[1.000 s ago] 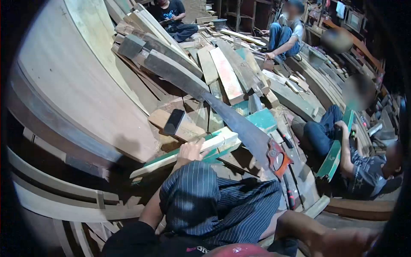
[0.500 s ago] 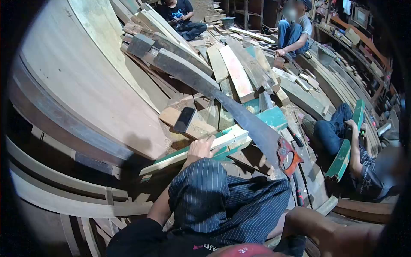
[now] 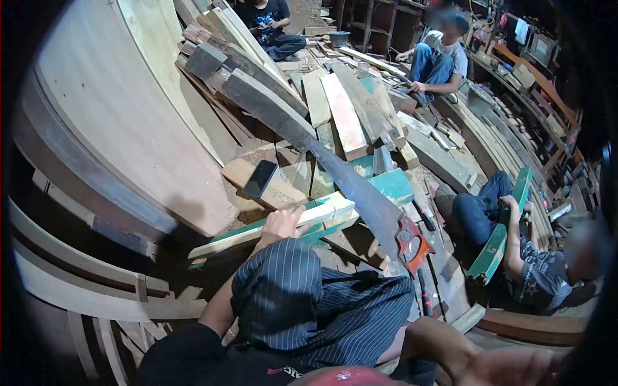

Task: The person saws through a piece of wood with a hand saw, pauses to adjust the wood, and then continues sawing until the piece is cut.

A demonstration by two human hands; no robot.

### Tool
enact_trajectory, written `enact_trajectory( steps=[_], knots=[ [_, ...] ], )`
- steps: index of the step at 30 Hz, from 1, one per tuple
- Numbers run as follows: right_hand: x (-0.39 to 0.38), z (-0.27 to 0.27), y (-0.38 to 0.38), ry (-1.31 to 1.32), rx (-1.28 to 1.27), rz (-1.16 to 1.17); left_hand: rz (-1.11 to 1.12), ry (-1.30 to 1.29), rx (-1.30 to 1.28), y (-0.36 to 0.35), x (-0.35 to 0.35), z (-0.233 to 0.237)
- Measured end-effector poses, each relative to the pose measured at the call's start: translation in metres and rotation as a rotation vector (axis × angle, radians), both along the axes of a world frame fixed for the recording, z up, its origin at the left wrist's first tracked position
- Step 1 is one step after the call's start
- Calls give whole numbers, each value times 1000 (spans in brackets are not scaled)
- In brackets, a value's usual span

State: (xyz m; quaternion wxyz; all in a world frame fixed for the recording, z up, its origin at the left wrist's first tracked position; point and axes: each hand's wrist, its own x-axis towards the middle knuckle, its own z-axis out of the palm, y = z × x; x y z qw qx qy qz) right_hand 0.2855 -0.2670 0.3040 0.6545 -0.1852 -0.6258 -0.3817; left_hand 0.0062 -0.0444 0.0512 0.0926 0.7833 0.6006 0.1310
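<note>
My left hand is wrapped over a green-and-pale wooden beam that lies across in front of my knee. At the lower right my right hand is held away from the wood, palm up with fingers spread, and nothing shows in it. A handsaw with a red handle rests by the beam's right end, its blade pointing up and left onto a dark timber. Just beyond my left hand, a black phone lies on a short wood block.
A co-worker at the right holds a green beam. Two more people sit at the back, one at the left, one at the right. Large boards lean at the left. A screwdriver-like tool lies below the saw.
The whole view has shifted, so most things appear further left. My left hand stays on the beam. The person at the back right has raised their head slightly.
</note>
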Motion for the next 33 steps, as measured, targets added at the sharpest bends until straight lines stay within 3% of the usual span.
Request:
enact_trajectory(
  steps=[1, 4, 12, 17, 33],
  knots=[
    [-6, -4, 7, 149, 184, -20, -23, 17, -14, 5, -1, -5],
    [-26, 12, 18, 208, 240, 276, -34, -6, 5, 5, -5, -13],
    [-42, 33, 24, 2, -46, -212, 13, 30, -47, 0, 1, 2],
    [-35, 24, 30, -23, -92, -26, -48, 41, -24, 3, -3, -4],
    [-31, 14, 40, -34, -147, 108, -86, -14, 0, 6, -7, -9]
  ],
)
